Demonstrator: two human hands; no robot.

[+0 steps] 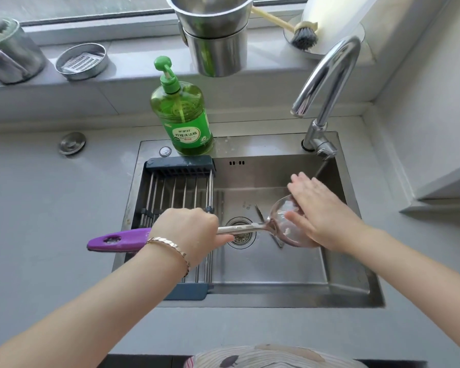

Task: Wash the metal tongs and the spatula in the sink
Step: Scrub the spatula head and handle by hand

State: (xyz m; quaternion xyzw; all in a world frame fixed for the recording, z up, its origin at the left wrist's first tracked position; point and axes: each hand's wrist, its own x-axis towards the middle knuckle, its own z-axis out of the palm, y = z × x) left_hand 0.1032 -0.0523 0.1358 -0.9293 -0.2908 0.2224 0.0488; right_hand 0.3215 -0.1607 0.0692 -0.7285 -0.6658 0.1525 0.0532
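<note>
My left hand (pixel 190 232) grips the spatula (pixel 279 221), a metal utensil with a purple handle, and holds it level over the steel sink (pixel 276 282). My right hand (pixel 316 211) lies flat across the spatula's round metal head, fingers spread and pressed on it. Under the spatula, on the sink floor, lie the metal tongs (pixel 260 212), mostly hidden; only thin dark arms show. The tap (pixel 327 86) stands at the back right, its spout above my right hand. No clear stream of water shows.
A green dish soap bottle (pixel 182 112) stands on the sink's back rim. A blue-ended drying rack (pixel 179 181) spans the left of the sink. The drain (pixel 241 232) sits mid-basin. Steel pots, a grater tin and a brush stand on the window ledge.
</note>
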